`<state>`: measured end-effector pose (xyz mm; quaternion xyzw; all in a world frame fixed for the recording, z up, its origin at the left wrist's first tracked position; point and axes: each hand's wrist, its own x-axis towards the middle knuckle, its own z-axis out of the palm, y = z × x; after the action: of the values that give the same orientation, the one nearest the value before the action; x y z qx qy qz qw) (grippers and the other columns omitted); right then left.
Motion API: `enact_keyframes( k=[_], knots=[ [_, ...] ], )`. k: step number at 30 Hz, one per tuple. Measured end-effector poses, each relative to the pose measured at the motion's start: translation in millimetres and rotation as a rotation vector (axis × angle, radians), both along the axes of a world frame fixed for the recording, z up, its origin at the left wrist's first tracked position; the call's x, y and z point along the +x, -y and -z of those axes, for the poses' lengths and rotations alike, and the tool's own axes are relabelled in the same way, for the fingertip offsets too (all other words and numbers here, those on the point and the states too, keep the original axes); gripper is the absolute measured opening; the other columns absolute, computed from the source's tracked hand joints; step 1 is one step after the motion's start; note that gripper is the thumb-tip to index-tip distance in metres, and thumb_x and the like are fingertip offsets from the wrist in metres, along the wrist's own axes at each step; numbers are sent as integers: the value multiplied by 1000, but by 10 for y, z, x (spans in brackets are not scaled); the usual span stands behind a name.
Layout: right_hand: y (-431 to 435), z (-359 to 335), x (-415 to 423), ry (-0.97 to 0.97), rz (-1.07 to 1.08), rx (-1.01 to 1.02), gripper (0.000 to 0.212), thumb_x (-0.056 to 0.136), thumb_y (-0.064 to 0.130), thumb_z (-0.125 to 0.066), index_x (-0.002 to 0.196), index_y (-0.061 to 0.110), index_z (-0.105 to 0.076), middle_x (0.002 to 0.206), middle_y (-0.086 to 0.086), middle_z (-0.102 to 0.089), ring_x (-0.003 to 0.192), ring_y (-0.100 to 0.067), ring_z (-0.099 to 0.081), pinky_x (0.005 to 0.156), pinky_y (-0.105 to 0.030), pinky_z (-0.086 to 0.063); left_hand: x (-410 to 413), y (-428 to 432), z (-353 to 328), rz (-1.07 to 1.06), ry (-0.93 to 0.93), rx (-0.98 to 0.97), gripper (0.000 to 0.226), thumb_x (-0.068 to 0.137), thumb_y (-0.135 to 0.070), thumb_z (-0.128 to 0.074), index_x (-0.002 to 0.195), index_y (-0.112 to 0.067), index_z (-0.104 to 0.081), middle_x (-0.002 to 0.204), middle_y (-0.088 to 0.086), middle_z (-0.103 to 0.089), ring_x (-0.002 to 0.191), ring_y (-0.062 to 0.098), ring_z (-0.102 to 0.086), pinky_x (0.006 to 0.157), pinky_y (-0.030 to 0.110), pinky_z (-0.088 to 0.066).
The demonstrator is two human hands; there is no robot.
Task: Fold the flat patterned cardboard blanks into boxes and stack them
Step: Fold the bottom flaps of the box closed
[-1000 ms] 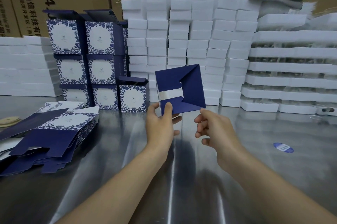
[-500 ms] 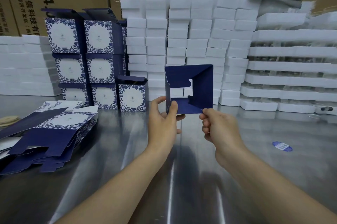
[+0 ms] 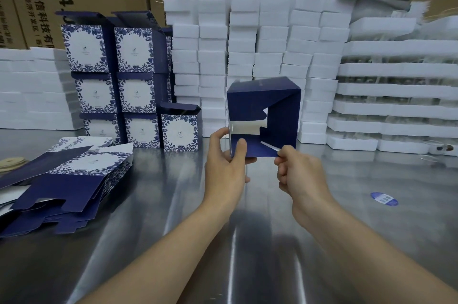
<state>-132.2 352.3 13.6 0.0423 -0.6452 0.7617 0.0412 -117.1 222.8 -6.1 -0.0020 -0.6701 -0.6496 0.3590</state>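
Right of the stacked boxes (image 3: pixel 135 95), pinched by left hand (image 3: pixel 225 170) fingers (image 3: pixel 241 149) at its edge, right hand (image 3: pixel 301 175) at a flap (image 3: pixel 270 146): likely light, springy box (image 3: pixel 282 110).

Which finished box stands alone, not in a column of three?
The rightmost box, directly on the table beside the columns, nearest the left hand.

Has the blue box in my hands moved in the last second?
Yes. The held box has shifted right, widening its gap from the lone folded box.
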Motion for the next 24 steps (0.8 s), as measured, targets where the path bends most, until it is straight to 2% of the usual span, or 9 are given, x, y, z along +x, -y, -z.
enact_keyframes(
  k=[3, 7, 10, 15, 17, 19, 20, 22, 24],
  knots=[
    [-5, -5, 0, -2, -18, -27, 24, 93, 22, -60, 71, 13, -61, 52, 4, -47, 43, -10, -39, 51, -26, -35, 27, -7, -26, 11, -23, -18, 23, 109, -34, -55, 129, -44, -49, 99, -33, -71, 92, 9, -78, 63, 42, -64],
    [-1, -7, 28, 41, -151, -60, 29, 91, 31, -60, 66, 17, -60, 57, -2, -47, 47, -14, -40, 48, -25, -33, 34, -4, -59, 9, -29, 15, 19, 109, -36, -55, 123, -48, -49, 89, -35, -68, 88, 8, -79, 59, 37, -62],
    [12, 1, 36, 36, -145, -27, 27, 91, 25, -58, 66, 16, -58, 56, 0, -44, 46, -13, -37, 45, -22, -33, 52, -18, -53, -2, -29, -9, 24, 109, -36, -56, 114, -57, -45, 81, -38, -66, 87, 5, -78, 60, 38, -64],
    [19, 3, 43, -9, -54, -3, 21, 91, 19, -57, 72, 12, -57, 53, 3, -42, 43, -11, -33, 53, -28, -32, 78, -45, -53, 24, -48, -40, 33, 109, -34, -53, 121, -63, -43, 101, -37, -70, 90, 4, -77, 65, 39, -66],
    [20, 2, 57, -1, -97, -16, 18, 90, 22, -60, 74, 13, -60, 55, 2, -46, 46, -12, -38, 52, -27, -35, 103, -57, -87, 20, -64, -44, 43, 110, -32, -51, 112, -74, -43, 100, -40, -68, 88, 3, -77, 62, 32, -65],
    [22, 0, 72, 31, -170, -46, 22, 91, 27, -61, 73, 15, -60, 58, 0, -47, 47, -12, -40, 47, -23, -35, 115, -63, -104, 12, -49, -30, 60, 111, -33, -51, 94, -89, -39, 92, -41, -67, 85, -1, -76, 60, 27, -63],
    [27, -3, 83, 45, -200, -53, 24, 92, 29, -60, 72, 16, -60, 59, 0, -48, 48, -12, -40, 46, -22, -35, 110, -67, -95, -1, -40, -39, 61, 111, -33, -52, 92, -89, -38, 88, -42, -66, 83, -3, -75, 58, 24, -62],
    [40, -8, 95, 49, -210, -45, 26, 93, 28, -60, 70, 15, -61, 59, 0, -47, 48, -12, -40, 46, -21, -34, 66, -65, -45, -20, -26, -72, 42, 111, -34, -52, 104, -74, -41, 78, -48, -62, 75, -5, -73, 54, 16, -56],
    [43, -8, 95, 30, -158, -45, 30, 94, 21, -58, 65, 14, -61, 56, 0, -45, 45, -11, -36, 47, -23, -33, 65, -73, -11, 2, -4, -66, 31, 110, -33, -53, 115, -63, -42, 66, -42, -60, 65, -3, -71, 53, 11, -51]
  ],
)
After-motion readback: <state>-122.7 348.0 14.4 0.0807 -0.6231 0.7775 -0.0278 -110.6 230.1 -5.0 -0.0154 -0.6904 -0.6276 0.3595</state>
